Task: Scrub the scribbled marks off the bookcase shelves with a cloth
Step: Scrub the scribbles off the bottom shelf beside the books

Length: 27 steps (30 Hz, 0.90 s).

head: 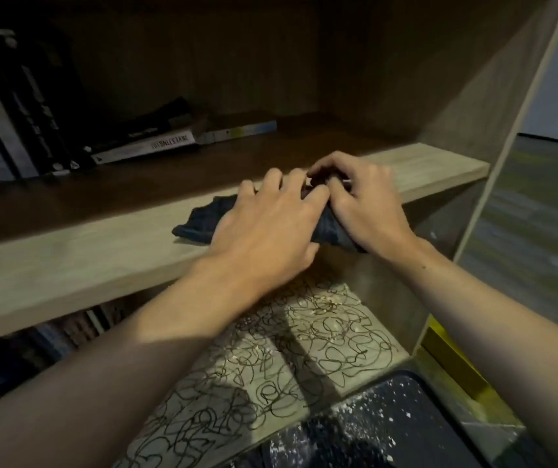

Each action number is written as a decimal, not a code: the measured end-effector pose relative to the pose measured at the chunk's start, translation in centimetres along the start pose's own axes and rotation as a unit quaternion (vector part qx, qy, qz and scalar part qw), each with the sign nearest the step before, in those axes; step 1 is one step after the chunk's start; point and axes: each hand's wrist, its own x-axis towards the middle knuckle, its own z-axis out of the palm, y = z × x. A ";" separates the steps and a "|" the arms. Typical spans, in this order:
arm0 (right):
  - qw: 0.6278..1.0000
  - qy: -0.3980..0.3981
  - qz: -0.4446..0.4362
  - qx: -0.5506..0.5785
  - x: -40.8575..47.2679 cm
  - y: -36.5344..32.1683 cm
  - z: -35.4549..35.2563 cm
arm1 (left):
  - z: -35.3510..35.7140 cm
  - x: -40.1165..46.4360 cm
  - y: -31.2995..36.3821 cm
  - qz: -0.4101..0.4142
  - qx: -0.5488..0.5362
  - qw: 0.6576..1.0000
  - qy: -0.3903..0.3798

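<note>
at the far left, a row of upright books [7, 106] stood on the upper shelf [68, 261], their dark spines deep in shadow. just right of them two books lay flat [156, 143], one with a pale spine and lettering too blurred to read, and a thinner one with a light edge beyond it. below the upper shelf, at the lower left, more book spines [68, 329] showed dimly.

toward the middle, a dark cloth [203, 221] lay bunched on the front edge of the upper shelf. the left hand [270, 228] rested flat on it, fingers spread and fairly straight, pressing the fabric down. touching it on the right, the right hand [365, 204] had its fingers curled and pinched a fold of the same cloth, part of which hung over the shelf's front edge under that wrist. the two hands were close together, fingertips meeting over the cloth.

beneath the forearms, the lower shelf [183, 413] was covered with looping black scribbled marks [321, 336], with pale crumbs scattered among them. at the lower right a dark tray [405, 423] speckled with white flecks sat just in front of that shelf. the bookcase's slanted side panel [507, 146] rose on the right, with a yellow object [449, 356] low beside it.
</note>
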 end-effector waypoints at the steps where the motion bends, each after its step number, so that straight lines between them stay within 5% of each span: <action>1: 1.000 0.013 -0.022 -0.006 -0.9 0.8 -0.2 | 0.3 -0.2 1.1 0.004 0.030 0.999 0.039; 5: 0.990 0.074 -0.118 -0.016 -4.1 4.9 -0.7 | 2.9 -0.4 5.0 0.035 0.101 0.982 0.158; 8: 0.975 0.123 -0.185 -0.026 -6.2 8.0 0.1 | 5.9 -0.2 6.7 0.057 0.129 0.975 0.171; 15: 0.981 -0.021 -0.177 -0.081 -12.3 16.5 2.7 | 15.1 0.0 9.2 0.096 0.096 0.991 0.002; 18: 0.993 -0.092 -0.067 -0.039 -13.9 20.2 2.9 | 18.5 1.0 8.9 0.020 0.049 0.993 -0.105; 21: 0.984 -0.153 0.087 -0.013 -15.7 22.6 3.4 | 21.9 1.3 7.6 -0.166 -0.162 0.954 -0.188; 24: 0.934 -0.301 0.187 -0.047 -17.7 24.6 5.1 | 25.5 0.4 6.6 -0.306 -0.307 0.873 -0.223; 27: 0.863 -0.421 0.272 -0.069 -19.3 26.9 8.2 | 28.9 -0.8 6.7 -0.329 -0.316 0.847 -0.273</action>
